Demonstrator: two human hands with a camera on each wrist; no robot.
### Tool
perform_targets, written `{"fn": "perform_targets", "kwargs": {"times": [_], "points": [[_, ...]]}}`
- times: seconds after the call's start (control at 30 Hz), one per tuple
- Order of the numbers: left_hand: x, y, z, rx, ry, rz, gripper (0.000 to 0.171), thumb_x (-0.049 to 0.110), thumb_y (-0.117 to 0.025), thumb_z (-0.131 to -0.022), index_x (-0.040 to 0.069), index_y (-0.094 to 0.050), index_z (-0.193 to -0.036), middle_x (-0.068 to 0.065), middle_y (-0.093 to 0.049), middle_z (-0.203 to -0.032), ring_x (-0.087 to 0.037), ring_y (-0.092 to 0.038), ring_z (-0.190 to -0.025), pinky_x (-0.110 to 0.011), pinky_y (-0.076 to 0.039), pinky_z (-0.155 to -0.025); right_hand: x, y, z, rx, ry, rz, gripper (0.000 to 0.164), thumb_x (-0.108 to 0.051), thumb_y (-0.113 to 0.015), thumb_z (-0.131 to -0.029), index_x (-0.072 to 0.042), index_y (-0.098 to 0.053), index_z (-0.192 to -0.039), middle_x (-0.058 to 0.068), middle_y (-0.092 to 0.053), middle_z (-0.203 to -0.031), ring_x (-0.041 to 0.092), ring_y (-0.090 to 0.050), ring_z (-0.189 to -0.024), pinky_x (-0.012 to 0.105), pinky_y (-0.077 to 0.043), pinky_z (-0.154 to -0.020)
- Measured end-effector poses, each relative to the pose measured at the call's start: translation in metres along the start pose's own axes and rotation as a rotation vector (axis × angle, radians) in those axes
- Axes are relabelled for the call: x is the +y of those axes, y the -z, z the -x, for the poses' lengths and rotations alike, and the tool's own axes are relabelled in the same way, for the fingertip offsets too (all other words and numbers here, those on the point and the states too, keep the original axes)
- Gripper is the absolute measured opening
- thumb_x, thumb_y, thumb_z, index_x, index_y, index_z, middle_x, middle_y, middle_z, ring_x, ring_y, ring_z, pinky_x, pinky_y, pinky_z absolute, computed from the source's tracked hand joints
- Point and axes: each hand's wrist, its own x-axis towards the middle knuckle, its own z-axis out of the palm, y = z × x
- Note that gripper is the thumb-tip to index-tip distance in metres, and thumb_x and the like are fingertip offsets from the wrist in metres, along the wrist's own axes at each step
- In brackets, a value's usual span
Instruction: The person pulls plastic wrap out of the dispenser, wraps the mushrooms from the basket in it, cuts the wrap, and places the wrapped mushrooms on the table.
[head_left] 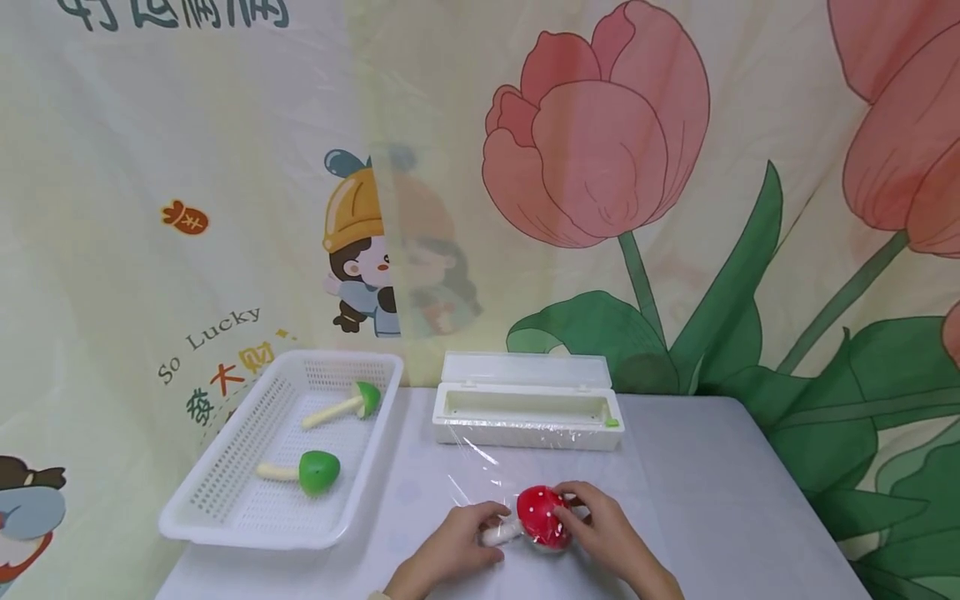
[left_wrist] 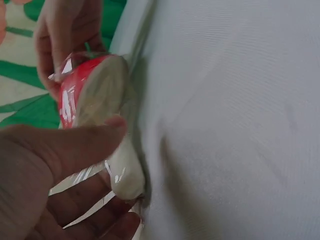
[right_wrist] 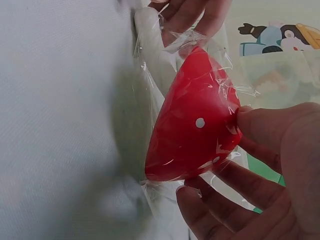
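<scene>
At the near edge, the left hand (head_left: 459,540) has its thumb and fingers closed about the stem of a red mushroom (head_left: 542,512), while the right hand (head_left: 609,532) pinches its cap, thumb on one side and fingers on the other; each grip is open only as wide as the part it holds. The mushroom lies just above or on the near middle of the tabletop (head_left: 697,483), its stem to the left, with clear film (right_wrist: 207,42) around it.

The tabletop is pale, smooth and finely textured, with soft shadows beside the mushroom. To the left sits a white basket (head_left: 255,540), holding a near green mushroom (head_left: 318,472) and a far green mushroom (head_left: 367,400). At the far middle stands a white box (head_left: 525,436), its clear lid (head_left: 528,368) raised, a green tab (head_left: 612,422) at its right end. Beyond the tabletop's far edge hangs a creased cream backdrop (head_left: 435,75), printed with cartoon figures and lettering on the left, large pink tulips on the right.
</scene>
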Motion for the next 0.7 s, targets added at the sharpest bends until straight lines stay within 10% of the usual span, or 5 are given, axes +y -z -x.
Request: {"fn": "perform_targets", "kwargs": {"times": [0.7], "points": [[0.000,0.002,-0.005,0.049,0.036,-0.165,0.024,-0.007,-0.082,-0.072,0.009,-0.074,-0.089,0.003,-0.074,-0.082,-0.002,-0.061,-0.075,-0.022,-0.051,-0.070,-0.002,0.001,-0.012,0.047,0.008,0.088,0.030,-0.019,-0.071,-0.097,-0.010,-0.072,-0.125,0.009,-0.072,-0.126,0.035,-0.064,-0.124,0.057,-0.053,-0.100]]}}
